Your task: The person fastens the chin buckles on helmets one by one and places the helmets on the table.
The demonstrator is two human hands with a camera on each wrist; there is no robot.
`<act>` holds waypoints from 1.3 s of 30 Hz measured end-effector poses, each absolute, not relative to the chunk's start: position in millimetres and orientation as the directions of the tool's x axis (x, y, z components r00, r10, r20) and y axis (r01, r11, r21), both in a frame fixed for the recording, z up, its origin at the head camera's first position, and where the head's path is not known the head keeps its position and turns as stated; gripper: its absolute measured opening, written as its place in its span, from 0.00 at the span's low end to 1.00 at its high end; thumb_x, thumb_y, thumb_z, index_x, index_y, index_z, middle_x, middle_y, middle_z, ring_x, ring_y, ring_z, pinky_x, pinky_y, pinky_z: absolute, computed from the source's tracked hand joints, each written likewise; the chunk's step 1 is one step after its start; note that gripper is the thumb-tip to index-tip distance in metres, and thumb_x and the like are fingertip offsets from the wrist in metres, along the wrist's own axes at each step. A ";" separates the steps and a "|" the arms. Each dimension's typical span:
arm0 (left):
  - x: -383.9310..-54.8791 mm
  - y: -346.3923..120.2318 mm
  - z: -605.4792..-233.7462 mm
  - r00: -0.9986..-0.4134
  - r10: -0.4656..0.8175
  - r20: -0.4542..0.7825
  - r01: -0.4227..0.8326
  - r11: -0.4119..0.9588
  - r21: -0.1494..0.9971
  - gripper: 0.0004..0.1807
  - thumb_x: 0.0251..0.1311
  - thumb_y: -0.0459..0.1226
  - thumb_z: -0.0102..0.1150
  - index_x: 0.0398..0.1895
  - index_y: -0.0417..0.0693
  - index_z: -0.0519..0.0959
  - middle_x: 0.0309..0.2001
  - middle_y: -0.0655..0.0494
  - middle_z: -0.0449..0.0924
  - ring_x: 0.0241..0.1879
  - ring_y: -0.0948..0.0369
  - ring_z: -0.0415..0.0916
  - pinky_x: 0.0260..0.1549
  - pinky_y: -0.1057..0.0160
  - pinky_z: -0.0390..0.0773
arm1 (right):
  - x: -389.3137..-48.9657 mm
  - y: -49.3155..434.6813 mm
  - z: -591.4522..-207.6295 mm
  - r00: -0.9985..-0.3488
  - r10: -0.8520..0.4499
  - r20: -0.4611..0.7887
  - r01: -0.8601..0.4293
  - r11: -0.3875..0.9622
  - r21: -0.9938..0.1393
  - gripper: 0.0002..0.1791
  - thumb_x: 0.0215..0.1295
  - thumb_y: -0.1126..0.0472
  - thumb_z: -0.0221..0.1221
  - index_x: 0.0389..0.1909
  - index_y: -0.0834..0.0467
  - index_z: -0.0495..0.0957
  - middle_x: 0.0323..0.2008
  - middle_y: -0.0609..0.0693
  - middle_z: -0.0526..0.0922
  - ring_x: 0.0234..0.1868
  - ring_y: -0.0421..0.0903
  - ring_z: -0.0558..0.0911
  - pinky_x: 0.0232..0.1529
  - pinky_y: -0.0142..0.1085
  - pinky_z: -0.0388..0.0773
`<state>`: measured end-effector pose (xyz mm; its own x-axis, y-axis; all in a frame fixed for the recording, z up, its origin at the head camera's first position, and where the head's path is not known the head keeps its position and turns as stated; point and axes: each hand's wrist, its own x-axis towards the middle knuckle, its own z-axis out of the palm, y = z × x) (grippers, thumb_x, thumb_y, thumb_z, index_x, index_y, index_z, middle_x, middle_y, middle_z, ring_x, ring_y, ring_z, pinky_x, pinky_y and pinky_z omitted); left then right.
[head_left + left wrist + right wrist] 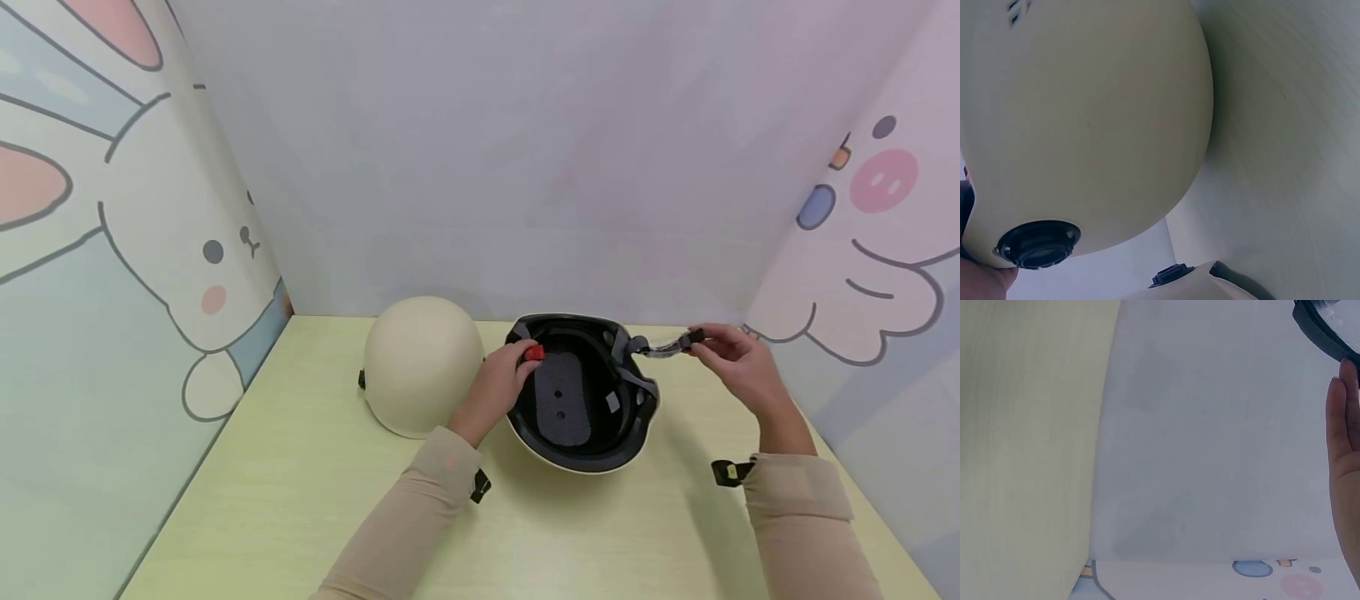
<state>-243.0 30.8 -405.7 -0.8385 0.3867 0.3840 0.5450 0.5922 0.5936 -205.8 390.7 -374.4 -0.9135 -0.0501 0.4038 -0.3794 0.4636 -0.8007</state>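
Observation:
A cream helmet [577,461] lies upside down, its black padded inside facing up. At its left rim my left hand [491,387] pinches a red buckle piece [534,352]. Off to the right, my right hand [738,362] holds the black buckle end [696,337] of the chin strap [660,347], pulled out sideways from the helmet. In the right wrist view, fingertips of the right hand [1347,469] touch the dark strap [1319,331]. The left wrist view is mostly cream shell [1097,125], with part of the left hand [982,284] in the corner.
A second cream helmet [423,367] stands dome up just left of the upturned one, beside the left forearm. Both are on a pale yellow table [300,500]. A grey-white wall [487,167] rises at the back, and cartoon-printed panels flank both sides.

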 end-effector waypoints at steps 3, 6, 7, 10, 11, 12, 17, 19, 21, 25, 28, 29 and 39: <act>-242.6 31.2 -404.5 -0.837 0.388 0.386 0.548 0.592 0.591 0.19 0.68 0.37 0.57 0.60 0.42 0.76 0.50 0.47 0.81 0.47 0.54 0.79 0.42 0.59 0.78 | -204.1 384.8 -369.9 -0.911 -0.049 0.410 -0.384 0.465 -0.798 0.16 0.65 0.73 0.60 0.54 0.65 0.78 0.39 0.35 0.82 0.38 0.31 0.82 0.37 0.21 0.75; -242.3 31.2 -403.0 -0.839 0.389 0.382 0.545 0.592 0.594 0.19 0.69 0.38 0.57 0.59 0.42 0.77 0.50 0.47 0.81 0.47 0.54 0.79 0.43 0.59 0.78 | -203.5 376.3 -366.3 -0.917 -0.059 0.394 -0.372 0.482 -0.793 0.16 0.66 0.72 0.60 0.55 0.65 0.79 0.39 0.34 0.82 0.39 0.31 0.81 0.37 0.22 0.75; -242.0 31.2 -402.1 -0.839 0.389 0.380 0.544 0.592 0.595 0.18 0.69 0.39 0.56 0.59 0.41 0.77 0.50 0.47 0.81 0.46 0.54 0.79 0.42 0.59 0.78 | -203.5 372.9 -365.3 -0.920 -0.063 0.386 -0.364 0.494 -0.789 0.16 0.66 0.71 0.60 0.55 0.65 0.78 0.39 0.34 0.82 0.39 0.31 0.81 0.37 0.22 0.75; -241.7 31.1 -401.0 -0.839 0.389 0.381 0.544 0.586 0.600 0.19 0.69 0.39 0.56 0.59 0.40 0.77 0.48 0.46 0.81 0.44 0.54 0.79 0.42 0.59 0.77 | -204.4 363.1 -363.3 -0.931 -0.071 0.358 -0.340 0.529 -0.778 0.17 0.67 0.66 0.62 0.55 0.66 0.78 0.38 0.37 0.83 0.38 0.32 0.81 0.36 0.23 0.75; -241.6 31.0 -400.7 -0.838 0.389 0.383 0.546 0.585 0.600 0.19 0.69 0.39 0.56 0.59 0.40 0.76 0.47 0.46 0.81 0.43 0.54 0.79 0.41 0.59 0.77 | -204.8 359.6 -362.6 -0.931 -0.073 0.356 -0.337 0.541 -0.770 0.18 0.67 0.65 0.62 0.55 0.67 0.78 0.38 0.39 0.83 0.37 0.33 0.81 0.35 0.23 0.75; -241.8 31.1 -401.2 -0.833 0.390 0.393 0.554 0.591 0.587 0.19 0.69 0.38 0.56 0.58 0.39 0.76 0.46 0.46 0.81 0.42 0.55 0.78 0.40 0.60 0.77 | -205.3 356.2 -361.8 -0.931 -0.075 0.357 -0.336 0.554 -0.761 0.18 0.67 0.64 0.62 0.55 0.67 0.78 0.38 0.40 0.83 0.36 0.33 0.81 0.34 0.24 0.75; -240.6 30.7 -400.5 -0.840 0.394 0.373 0.542 0.592 0.597 0.21 0.70 0.38 0.55 0.63 0.38 0.73 0.47 0.45 0.80 0.41 0.55 0.78 0.39 0.62 0.77 | -207.5 339.5 -357.7 -0.923 -0.110 0.370 -0.362 0.580 -0.730 0.17 0.66 0.64 0.63 0.53 0.67 0.79 0.37 0.45 0.83 0.35 0.34 0.81 0.33 0.25 0.75; -240.2 30.5 -400.0 -0.847 0.395 0.355 0.530 0.587 0.612 0.23 0.70 0.39 0.54 0.65 0.39 0.72 0.49 0.45 0.80 0.42 0.55 0.78 0.40 0.61 0.77 | -208.5 332.8 -356.7 -0.920 -0.130 0.369 -0.370 0.592 -0.716 0.17 0.66 0.63 0.63 0.52 0.66 0.80 0.37 0.45 0.82 0.35 0.34 0.81 0.33 0.26 0.76; -240.3 30.4 -400.4 -0.846 0.401 0.352 0.532 0.584 0.613 0.24 0.71 0.39 0.53 0.67 0.39 0.70 0.49 0.45 0.79 0.42 0.55 0.78 0.39 0.61 0.76 | -209.5 326.3 -356.1 -0.920 -0.143 0.365 -0.372 0.613 -0.697 0.16 0.65 0.63 0.64 0.52 0.64 0.80 0.38 0.47 0.82 0.35 0.35 0.80 0.33 0.26 0.76; -241.2 30.1 -400.4 -0.842 0.408 0.353 0.537 0.581 0.611 0.24 0.70 0.39 0.54 0.66 0.39 0.71 0.48 0.45 0.80 0.40 0.56 0.77 0.39 0.61 0.76 | -211.5 313.6 -355.0 -0.920 -0.155 0.359 -0.370 0.644 -0.670 0.16 0.65 0.62 0.64 0.52 0.63 0.81 0.40 0.53 0.81 0.35 0.35 0.79 0.33 0.27 0.75; -242.4 30.0 -401.0 -0.840 0.412 0.352 0.539 0.572 0.618 0.23 0.70 0.39 0.54 0.64 0.39 0.72 0.48 0.46 0.80 0.40 0.56 0.77 0.39 0.61 0.76 | -212.3 305.9 -354.5 -0.923 -0.161 0.349 -0.364 0.657 -0.661 0.16 0.65 0.62 0.65 0.51 0.64 0.81 0.41 0.55 0.81 0.35 0.37 0.79 0.32 0.29 0.75; -242.9 30.0 -401.3 -0.839 0.413 0.354 0.541 0.570 0.619 0.23 0.70 0.39 0.55 0.64 0.39 0.73 0.48 0.46 0.80 0.40 0.56 0.77 0.39 0.61 0.77 | -212.7 303.8 -354.7 -0.925 -0.164 0.344 -0.362 0.660 -0.658 0.16 0.65 0.62 0.65 0.51 0.64 0.81 0.41 0.56 0.81 0.35 0.37 0.79 0.32 0.29 0.75; -242.9 30.3 -399.6 -0.835 0.423 0.351 0.546 0.554 0.628 0.22 0.69 0.36 0.57 0.64 0.40 0.73 0.54 0.46 0.78 0.51 0.54 0.77 0.47 0.59 0.76 | -217.5 284.9 -361.3 -0.916 -0.189 0.354 -0.376 0.709 -0.597 0.15 0.63 0.64 0.66 0.49 0.64 0.82 0.40 0.54 0.81 0.36 0.48 0.82 0.33 0.33 0.77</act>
